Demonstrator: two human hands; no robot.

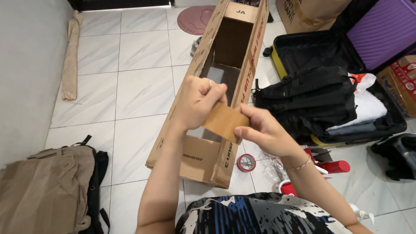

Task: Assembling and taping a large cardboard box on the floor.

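Both hands pinch a strip of brown tape [224,121] above the long open cardboard box [203,160] — left hand [197,102] on its upper edge, right hand [264,130] on its side. It looks light, floppy, sticky — best held by the edges.

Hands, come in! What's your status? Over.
Left hand and right hand both pinching a brown tape strip. Long open box right below. Tape roll on floor beside it. Nothing between.
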